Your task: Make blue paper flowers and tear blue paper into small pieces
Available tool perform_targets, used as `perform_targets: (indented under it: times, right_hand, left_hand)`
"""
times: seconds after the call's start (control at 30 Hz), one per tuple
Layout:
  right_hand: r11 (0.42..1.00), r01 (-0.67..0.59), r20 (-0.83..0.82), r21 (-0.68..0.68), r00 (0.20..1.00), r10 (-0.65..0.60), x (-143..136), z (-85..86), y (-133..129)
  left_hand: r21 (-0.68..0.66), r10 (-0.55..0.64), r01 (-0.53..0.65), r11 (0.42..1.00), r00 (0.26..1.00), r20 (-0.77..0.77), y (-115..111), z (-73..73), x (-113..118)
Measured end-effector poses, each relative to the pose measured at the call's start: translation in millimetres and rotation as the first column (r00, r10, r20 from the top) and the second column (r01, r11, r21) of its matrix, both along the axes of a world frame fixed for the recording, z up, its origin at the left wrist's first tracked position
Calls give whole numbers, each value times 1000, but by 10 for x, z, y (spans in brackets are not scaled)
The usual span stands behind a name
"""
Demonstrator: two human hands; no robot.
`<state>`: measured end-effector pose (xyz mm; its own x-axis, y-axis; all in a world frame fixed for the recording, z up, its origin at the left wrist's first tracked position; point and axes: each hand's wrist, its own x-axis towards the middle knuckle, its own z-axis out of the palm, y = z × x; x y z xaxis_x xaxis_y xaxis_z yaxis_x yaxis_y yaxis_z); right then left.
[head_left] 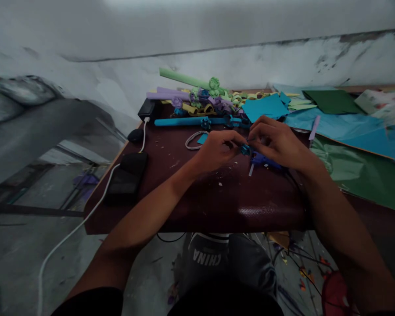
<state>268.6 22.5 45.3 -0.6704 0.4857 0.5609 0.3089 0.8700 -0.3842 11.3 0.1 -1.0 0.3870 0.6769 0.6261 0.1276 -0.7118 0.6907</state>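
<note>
Between my two hands is a small blue paper flower. My left hand pinches it from the left with thumb and index finger. From the other side, the fingertips of my right hand close on its edge; the exact grip is partly hidden. Just below my right hand lies a blue glue gun with a whitish strip by its tip. A loop of pale cord and a small blue paper square rest behind my left hand.
Rolled paper stems and paper flowers pile up at the back, with a long blue stem before them. Blue sheets and green wrapping spread right. A black power bank, white cable and mouse lie left.
</note>
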Motion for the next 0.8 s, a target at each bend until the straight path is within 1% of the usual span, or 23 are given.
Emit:
perform_targets:
  times: [0.07,0.17,0.3,0.47,0.57,0.67,0.8]
  right_hand:
    - [999,-11,28,-31,1000,12,12,20,-9]
    - [998,-42,31,-53,999,44,29,69,-27]
    - [997,-71,-22,-27,997,71,40,112,-39]
    - [998,-62,-69,16,996,63,43,86,-22]
    - [996,-69,-106,48,992,74,41,66,-9]
    - [994,-74,-124,76,989,83,34,59,-9]
    - [997,-40,-139,69,989,49,23,59,-24]
  left_hand:
    - [-14,11,-11,1000,1000,1,-1,1,0]
    - [-63,14,-10,998,998,53,-5,-3,-2]
    - [-120,-8,23,992,993,119,10,-21,-6]
    - [-159,-33,61,985,984,176,42,-33,12]
    - [-164,-34,62,985,985,171,26,-5,22]
    - [-145,-38,56,988,991,125,3,28,13]
    - [-118,-30,41,992,995,92,18,31,-18]
